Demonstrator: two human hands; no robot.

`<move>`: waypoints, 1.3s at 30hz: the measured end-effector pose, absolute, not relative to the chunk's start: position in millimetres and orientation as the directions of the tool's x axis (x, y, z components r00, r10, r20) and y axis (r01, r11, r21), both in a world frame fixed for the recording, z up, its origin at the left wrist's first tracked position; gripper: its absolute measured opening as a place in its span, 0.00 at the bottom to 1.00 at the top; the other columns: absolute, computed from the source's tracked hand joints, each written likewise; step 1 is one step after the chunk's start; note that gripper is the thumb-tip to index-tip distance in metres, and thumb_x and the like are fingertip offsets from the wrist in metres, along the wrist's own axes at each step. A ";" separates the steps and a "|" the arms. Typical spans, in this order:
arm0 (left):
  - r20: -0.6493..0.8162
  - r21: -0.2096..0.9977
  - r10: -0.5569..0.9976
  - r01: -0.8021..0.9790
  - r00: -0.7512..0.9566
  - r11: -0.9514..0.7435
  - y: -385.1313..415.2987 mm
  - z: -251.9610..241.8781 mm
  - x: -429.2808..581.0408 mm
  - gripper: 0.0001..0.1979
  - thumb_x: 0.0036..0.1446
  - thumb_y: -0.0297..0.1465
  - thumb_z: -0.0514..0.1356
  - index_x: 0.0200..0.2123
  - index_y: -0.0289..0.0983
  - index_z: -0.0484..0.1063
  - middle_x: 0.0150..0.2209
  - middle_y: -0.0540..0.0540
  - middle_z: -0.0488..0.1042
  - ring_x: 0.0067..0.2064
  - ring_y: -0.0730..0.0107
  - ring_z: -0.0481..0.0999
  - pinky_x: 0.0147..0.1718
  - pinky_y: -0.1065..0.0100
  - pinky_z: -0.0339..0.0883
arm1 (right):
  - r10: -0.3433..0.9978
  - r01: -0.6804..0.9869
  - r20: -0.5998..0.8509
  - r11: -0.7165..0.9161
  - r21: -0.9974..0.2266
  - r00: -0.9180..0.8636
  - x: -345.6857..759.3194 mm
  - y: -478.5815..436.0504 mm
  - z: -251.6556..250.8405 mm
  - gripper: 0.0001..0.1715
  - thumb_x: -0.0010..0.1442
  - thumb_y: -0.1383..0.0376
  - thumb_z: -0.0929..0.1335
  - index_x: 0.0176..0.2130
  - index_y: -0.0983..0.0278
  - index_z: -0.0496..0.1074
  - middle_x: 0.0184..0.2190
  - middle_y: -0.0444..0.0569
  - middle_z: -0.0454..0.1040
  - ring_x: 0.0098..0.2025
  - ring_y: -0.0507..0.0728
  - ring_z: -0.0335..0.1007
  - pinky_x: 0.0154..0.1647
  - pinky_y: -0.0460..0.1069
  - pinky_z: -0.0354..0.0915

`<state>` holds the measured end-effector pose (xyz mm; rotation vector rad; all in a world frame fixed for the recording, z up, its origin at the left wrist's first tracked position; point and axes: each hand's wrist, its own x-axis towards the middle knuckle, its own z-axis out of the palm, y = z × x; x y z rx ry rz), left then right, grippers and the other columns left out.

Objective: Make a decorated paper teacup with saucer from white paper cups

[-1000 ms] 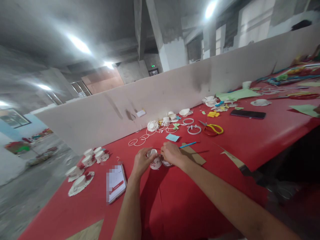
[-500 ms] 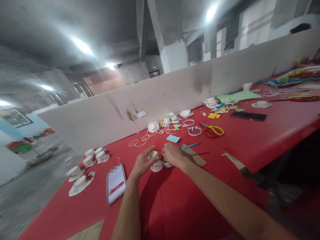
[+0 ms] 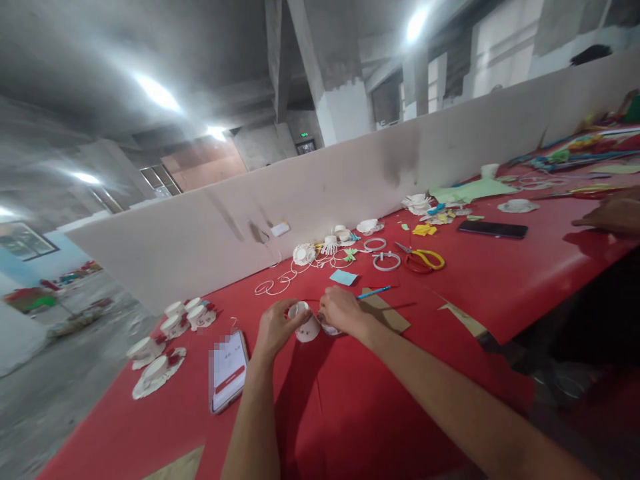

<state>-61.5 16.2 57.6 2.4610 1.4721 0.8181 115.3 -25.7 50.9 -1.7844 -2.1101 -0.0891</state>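
Observation:
My left hand is wrapped round the far left side of a white paper cup, which stands upright on the red tabletop with small dark marks on its side. Close to the cup's right side, my right hand has its fingers bent together over a low white item, mostly covered by that hand. What its fingertips grip is too small to make out. A blue pencil and a brown card lie just right of my right hand.
White cups on saucers and a phone are at the left. Scissors, tape rings, blue paper and a dark phone lie beyond and right. Another person's hand rests at the right edge.
The view has shifted slightly. The cup has turned a little in my left hand, and my right hand has shifted slightly beside it. Another person's hand has appeared at the right.

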 end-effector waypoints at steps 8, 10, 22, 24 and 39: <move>0.377 0.480 0.852 0.711 0.362 -0.514 17.9 54.9 -58.3 0.19 0.50 0.45 0.57 0.40 0.40 0.75 0.38 0.48 0.77 0.37 0.65 0.75 0.37 0.69 0.65 | 0.928 0.960 0.352 0.202 -0.193 -0.125 115.5 -26.6 49.7 0.14 0.57 0.64 0.63 0.36 0.66 0.76 0.36 0.54 0.74 0.41 0.58 0.69 0.35 0.47 0.63; 0.392 0.488 0.848 0.700 0.357 -0.521 17.9 53.9 -57.0 0.18 0.50 0.44 0.57 0.40 0.40 0.74 0.38 0.49 0.77 0.38 0.65 0.75 0.38 0.68 0.65 | 0.933 0.961 0.339 0.197 -0.196 -0.122 115.3 -26.7 50.3 0.14 0.58 0.65 0.62 0.37 0.66 0.76 0.37 0.55 0.74 0.41 0.58 0.69 0.35 0.48 0.63; 0.436 0.507 0.815 0.643 0.383 -0.574 19.5 50.0 -55.7 0.18 0.50 0.44 0.57 0.40 0.39 0.74 0.39 0.47 0.77 0.38 0.66 0.75 0.39 0.67 0.67 | 0.936 0.963 0.328 0.195 -0.185 -0.126 115.5 -27.3 51.7 0.14 0.57 0.64 0.63 0.37 0.67 0.76 0.37 0.55 0.74 0.41 0.58 0.69 0.34 0.47 0.62; 0.433 0.512 0.814 0.638 0.387 -0.576 19.1 50.3 -55.6 0.18 0.50 0.43 0.57 0.40 0.39 0.74 0.39 0.48 0.77 0.38 0.66 0.75 0.39 0.68 0.66 | 0.935 0.964 0.331 0.197 -0.181 -0.129 115.6 -26.4 51.0 0.14 0.57 0.64 0.63 0.37 0.66 0.76 0.37 0.55 0.74 0.41 0.58 0.69 0.33 0.47 0.62; 0.417 0.502 0.817 0.649 0.398 -0.572 18.0 52.0 -57.6 0.18 0.50 0.43 0.58 0.40 0.40 0.74 0.37 0.48 0.78 0.37 0.66 0.75 0.38 0.69 0.66 | 0.937 0.966 0.323 0.194 -0.169 -0.132 114.9 -25.5 49.9 0.14 0.58 0.64 0.62 0.38 0.67 0.75 0.38 0.55 0.73 0.41 0.58 0.68 0.34 0.47 0.62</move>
